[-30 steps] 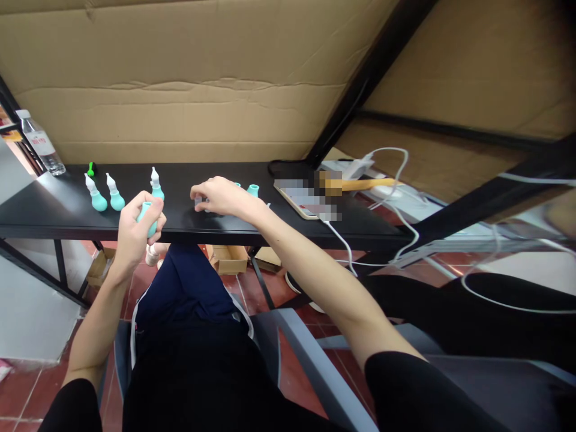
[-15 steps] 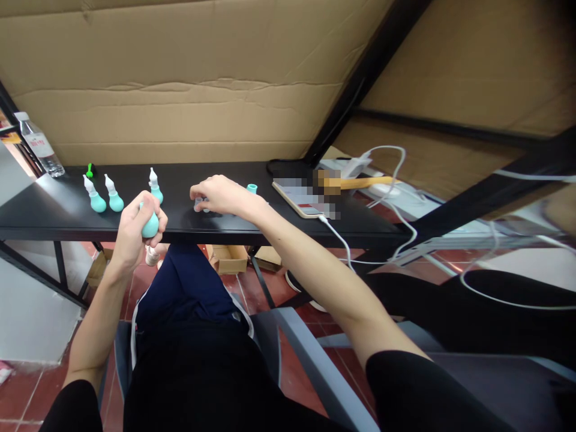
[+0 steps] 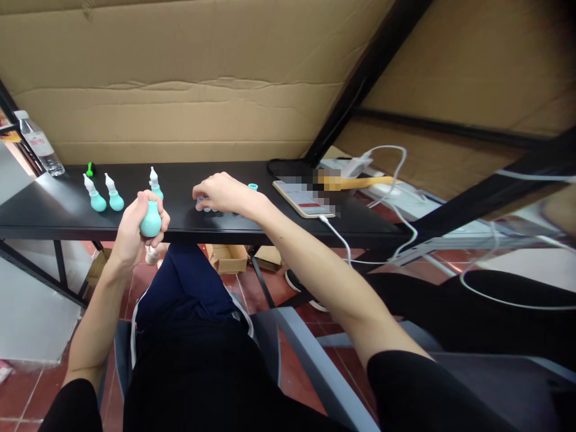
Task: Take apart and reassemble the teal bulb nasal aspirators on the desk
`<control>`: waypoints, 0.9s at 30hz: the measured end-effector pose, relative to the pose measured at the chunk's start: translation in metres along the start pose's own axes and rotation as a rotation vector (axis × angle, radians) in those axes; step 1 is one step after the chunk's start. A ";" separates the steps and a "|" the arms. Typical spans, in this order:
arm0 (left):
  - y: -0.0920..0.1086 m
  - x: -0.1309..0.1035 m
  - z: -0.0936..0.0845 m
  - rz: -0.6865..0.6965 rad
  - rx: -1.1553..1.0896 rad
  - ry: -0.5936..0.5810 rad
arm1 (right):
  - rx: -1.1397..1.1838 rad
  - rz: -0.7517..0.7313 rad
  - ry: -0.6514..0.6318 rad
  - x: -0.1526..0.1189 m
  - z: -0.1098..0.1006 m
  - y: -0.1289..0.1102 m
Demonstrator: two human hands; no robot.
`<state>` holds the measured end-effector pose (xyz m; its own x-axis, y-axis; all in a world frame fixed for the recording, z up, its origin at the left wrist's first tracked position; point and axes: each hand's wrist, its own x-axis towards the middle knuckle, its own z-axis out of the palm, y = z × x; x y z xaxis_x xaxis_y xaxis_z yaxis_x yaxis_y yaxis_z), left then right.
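My left hand [image 3: 135,231] is wrapped round a teal bulb [image 3: 151,221], its open neck pointing up, over the front edge of the black table [image 3: 180,223]. My right hand [image 3: 218,191] reaches down over small clear pieces [image 3: 206,206] on the table; its fingers are curled at them, and the palm hides what they grip, if anything. Behind my left hand stands a teal bulb with a white nozzle [image 3: 154,179]. Two more such bulbs [image 3: 98,201] [image 3: 116,200] stand at the left. Another teal piece [image 3: 252,187] shows just beyond my right wrist.
A water bottle [image 3: 40,145] and a green object [image 3: 90,170] are at the back left. On the right lies a phone [image 3: 299,199] with a white cable [image 3: 337,237]. Cardboard [image 3: 180,78] walls the back. A person's dark-clothed leg [image 3: 450,300] is at the right.
The bulb in my left hand has turned upright, so its neck and opening now show. My right hand has shifted very slightly to the right above the clear pieces.
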<state>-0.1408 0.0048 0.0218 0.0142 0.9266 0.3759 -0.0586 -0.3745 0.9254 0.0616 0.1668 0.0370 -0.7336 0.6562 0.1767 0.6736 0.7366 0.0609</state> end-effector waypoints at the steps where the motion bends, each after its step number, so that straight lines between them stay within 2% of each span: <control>1: 0.000 0.000 0.000 -0.006 0.000 -0.007 | 0.001 0.001 0.002 0.000 0.000 0.001; 3: 0.000 0.000 -0.001 -0.018 0.003 -0.019 | 0.014 -0.010 0.035 0.000 -0.001 0.002; 5: 0.000 0.000 -0.001 -0.022 0.001 -0.025 | 0.070 -0.054 0.126 -0.001 -0.004 0.001; 8: -0.003 0.002 -0.003 -0.026 -0.005 -0.038 | 0.279 -0.171 0.308 -0.007 -0.016 -0.011; 10: -0.007 0.003 -0.004 -0.033 0.007 -0.056 | 0.440 -0.258 0.369 -0.012 -0.028 -0.024; 13: -0.014 0.004 -0.004 0.004 0.034 -0.052 | 0.575 -0.384 0.305 -0.018 -0.048 -0.044; 15: -0.017 0.003 -0.004 0.069 0.049 -0.001 | 0.600 -0.440 0.231 -0.018 -0.060 -0.054; 18: -0.017 0.002 -0.003 0.177 0.077 0.090 | 0.598 -0.486 0.146 -0.015 -0.076 -0.061; 21: -0.017 0.002 -0.003 0.209 0.115 0.130 | 0.568 -0.518 0.072 -0.011 -0.085 -0.065; 24: -0.021 0.004 -0.004 0.184 0.135 0.146 | 0.506 -0.518 0.078 -0.006 -0.089 -0.068; 27: -0.027 0.006 -0.007 0.204 0.201 0.187 | 0.437 -0.438 0.137 0.003 -0.090 -0.059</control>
<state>-0.1465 0.0205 -0.0017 -0.1621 0.8150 0.5563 0.1567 -0.5354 0.8300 0.0281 0.1105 0.1219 -0.8952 0.2731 0.3521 0.1931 0.9499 -0.2457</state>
